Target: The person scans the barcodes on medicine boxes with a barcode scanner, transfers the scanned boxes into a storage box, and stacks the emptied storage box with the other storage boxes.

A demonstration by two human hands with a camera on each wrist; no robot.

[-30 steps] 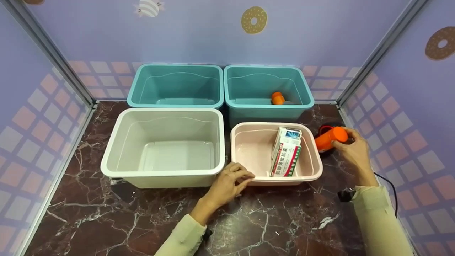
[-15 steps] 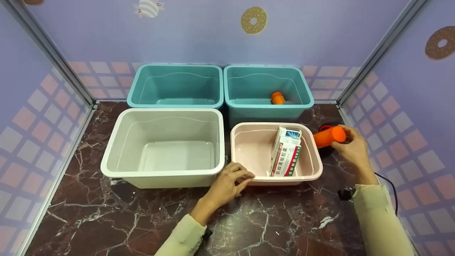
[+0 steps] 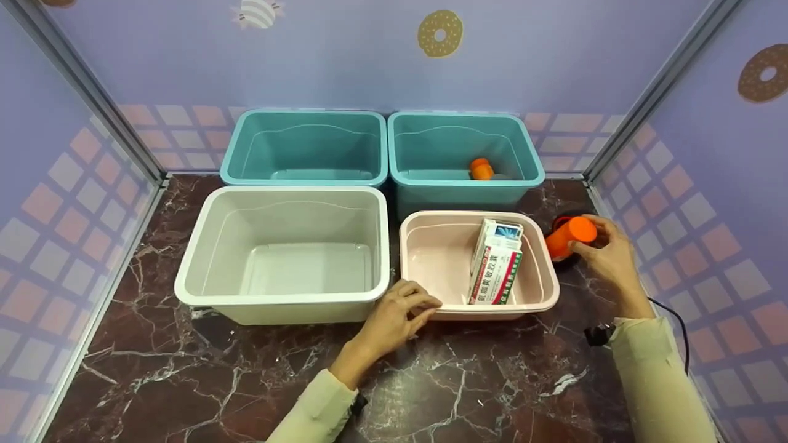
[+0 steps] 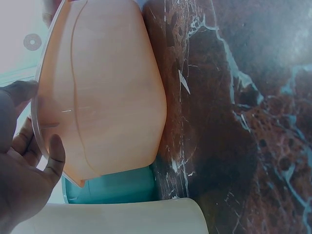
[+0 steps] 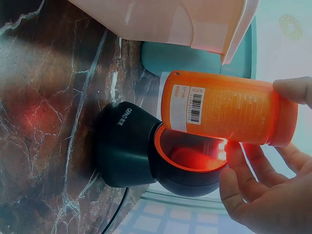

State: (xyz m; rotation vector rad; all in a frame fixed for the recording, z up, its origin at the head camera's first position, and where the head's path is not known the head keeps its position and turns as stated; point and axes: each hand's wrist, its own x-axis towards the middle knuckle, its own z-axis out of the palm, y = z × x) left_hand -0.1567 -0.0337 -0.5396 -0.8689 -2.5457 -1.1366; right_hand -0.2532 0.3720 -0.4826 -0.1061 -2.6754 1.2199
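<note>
My right hand [image 3: 612,255] holds an orange plastic bottle [image 5: 219,107] by its cap end, at the right of the pink bin. The bottle lies tilted over a black barcode scanner [image 5: 129,148] whose round window glows red. A white label with a barcode shows on the bottle's side in the right wrist view. With thumb and fingers, my left hand [image 3: 394,314] pinches the front left rim of the pink bin [image 3: 434,264]. Inside that bin stand several medicine boxes [image 3: 495,264], white with red and green bands. From the head view, the bottle and hand hide most of the scanner.
A white bin [image 3: 283,301] stands left of the pink one. Behind them are two teal bins [image 3: 305,183], the right one with another orange bottle [image 3: 481,169] inside. The scanner's cable [image 3: 677,323] runs along the right wall.
The orange bottle swung left towards the pink bin's rim, then back to a steeper tilt, its cap end now slightly further left. My left hand stays at the rim.
</note>
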